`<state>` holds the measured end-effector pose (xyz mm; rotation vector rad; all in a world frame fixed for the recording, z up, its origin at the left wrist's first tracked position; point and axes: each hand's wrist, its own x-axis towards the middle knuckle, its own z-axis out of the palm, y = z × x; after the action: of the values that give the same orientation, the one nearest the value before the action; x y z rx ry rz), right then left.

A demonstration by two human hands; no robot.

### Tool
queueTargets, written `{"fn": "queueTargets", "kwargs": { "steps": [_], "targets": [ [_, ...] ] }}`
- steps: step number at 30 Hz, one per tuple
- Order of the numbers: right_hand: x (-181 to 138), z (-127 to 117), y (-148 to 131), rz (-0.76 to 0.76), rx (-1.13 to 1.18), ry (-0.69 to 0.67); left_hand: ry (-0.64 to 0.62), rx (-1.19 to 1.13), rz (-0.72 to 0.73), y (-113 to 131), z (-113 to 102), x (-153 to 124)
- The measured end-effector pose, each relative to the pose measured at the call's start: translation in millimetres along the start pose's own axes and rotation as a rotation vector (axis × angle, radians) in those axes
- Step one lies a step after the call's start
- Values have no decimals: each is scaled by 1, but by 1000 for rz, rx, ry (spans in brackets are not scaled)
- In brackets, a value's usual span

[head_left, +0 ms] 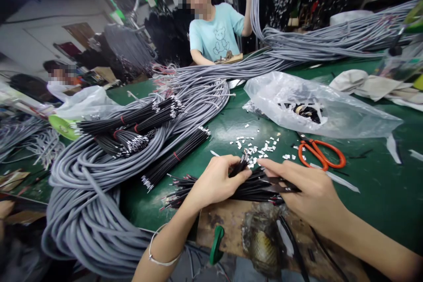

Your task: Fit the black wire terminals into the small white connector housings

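My left hand (216,183) is closed in a pinch on a few thin black wires (239,167), lifting their ends off a loose pile of black wires (231,189) that lies across a worn wooden block (231,224). My right hand (309,189) rests on the right end of the same pile, fingers pressed down on the wires. Small white metal terminals (254,146) lie scattered on the green table just beyond both hands.
Orange-handled scissors (320,153) lie right of the terminals. A clear plastic bag (307,108) sits behind them. Thick grey cable coils (99,176) and tied black wire bundles (132,130) fill the left. A person in a light-blue shirt (218,31) across the table holds up grey cables.
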<state>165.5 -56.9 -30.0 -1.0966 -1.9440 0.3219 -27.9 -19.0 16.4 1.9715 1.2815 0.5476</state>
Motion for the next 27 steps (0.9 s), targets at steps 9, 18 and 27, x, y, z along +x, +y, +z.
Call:
{"fn": "queueTargets", "kwargs": {
  "steps": [9, 18, 27],
  "targets": [
    [7, -1, 3, 79, -513, -395, 82, -246, 8, 5, 6, 6],
    [4, -3, 6, 118, -430, -325, 171, -231, 37, -7, 22, 8],
    [7, -4, -3, 275, 99, -27, 231, -124, 67, -4, 27, 1]
  ]
}}
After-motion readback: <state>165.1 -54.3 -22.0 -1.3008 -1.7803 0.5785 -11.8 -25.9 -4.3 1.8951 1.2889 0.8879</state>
